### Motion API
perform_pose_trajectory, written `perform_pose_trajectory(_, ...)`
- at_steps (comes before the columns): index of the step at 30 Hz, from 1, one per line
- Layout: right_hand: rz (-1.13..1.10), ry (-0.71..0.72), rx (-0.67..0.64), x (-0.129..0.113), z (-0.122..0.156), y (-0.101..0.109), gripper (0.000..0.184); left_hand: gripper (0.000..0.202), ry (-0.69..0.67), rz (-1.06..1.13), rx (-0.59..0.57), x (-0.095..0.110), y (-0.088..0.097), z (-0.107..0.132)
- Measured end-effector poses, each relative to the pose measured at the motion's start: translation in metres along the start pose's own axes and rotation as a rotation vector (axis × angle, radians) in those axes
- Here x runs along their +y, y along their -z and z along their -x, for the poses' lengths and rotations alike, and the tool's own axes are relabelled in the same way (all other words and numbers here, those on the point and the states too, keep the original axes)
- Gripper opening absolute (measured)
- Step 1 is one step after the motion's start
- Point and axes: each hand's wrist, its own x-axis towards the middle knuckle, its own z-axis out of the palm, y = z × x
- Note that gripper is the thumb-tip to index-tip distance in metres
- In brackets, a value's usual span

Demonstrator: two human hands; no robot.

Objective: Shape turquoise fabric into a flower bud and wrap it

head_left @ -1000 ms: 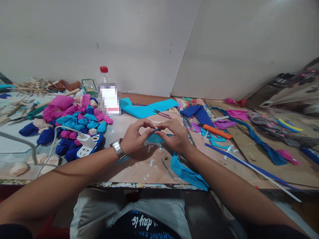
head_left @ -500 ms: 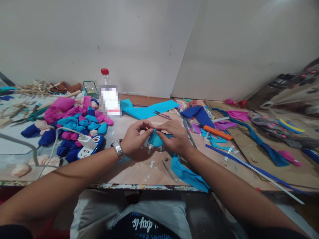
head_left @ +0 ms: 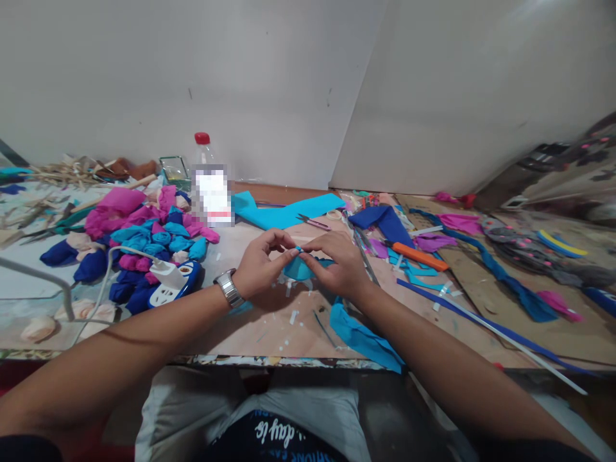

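Observation:
My left hand [head_left: 264,260], with a metal watch [head_left: 229,288] on its wrist, pinches the gathered top of a light-blue crepe paper piece [head_left: 297,268]. From the other side my right hand [head_left: 338,263] closes thumb and fingers on the same gathered tip. The paper flares out below the thumbs like a small bell. A light-blue crepe strip [head_left: 363,337] lies by my right forearm and hangs a little over the table edge. Beyond my hands rest small thread snips [head_left: 314,222] beside a wide light-blue paper strip [head_left: 289,213].
On the left is a heap of pink, blue and cream crepe flowers [head_left: 154,237] beside a power strip [head_left: 176,289]. A red-capped bottle [head_left: 203,147] stands behind. To the right lie an orange utility knife [head_left: 418,255], a white stick [head_left: 520,346] and cardboard [head_left: 474,263].
Both hands stay in nearly the same place. The pinched paper has turned slightly, and its flared part sits a little further left and higher.

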Motion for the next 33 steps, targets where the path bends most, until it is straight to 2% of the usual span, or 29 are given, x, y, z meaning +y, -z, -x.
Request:
perform_pose_trajectory(13,0.021,-0.024,-0.036,0.0012,0.0000,-0.0010,0.008,0.025,0.042,-0.041,0.021,-0.0024,0.0028,-0.0005)
perform_pose_trajectory(20,0.004,-0.036,0.009,0.0022,0.0016,-0.0022,0.008,0.029,0.084,0.006,0.026,0.0052,0.0022,-0.0005)
perform_pose_trajectory(30,0.000,-0.032,0.009,0.0017,0.0027,-0.0021,0.007,0.025,0.019,-0.110,0.007,0.0037,0.0027,-0.0003)
perform_pose_trajectory(33,-0.006,-0.027,0.017,0.0024,0.0028,-0.0028,0.008,0.025,0.028,-0.074,-0.007,0.0027,0.0019,0.0000)
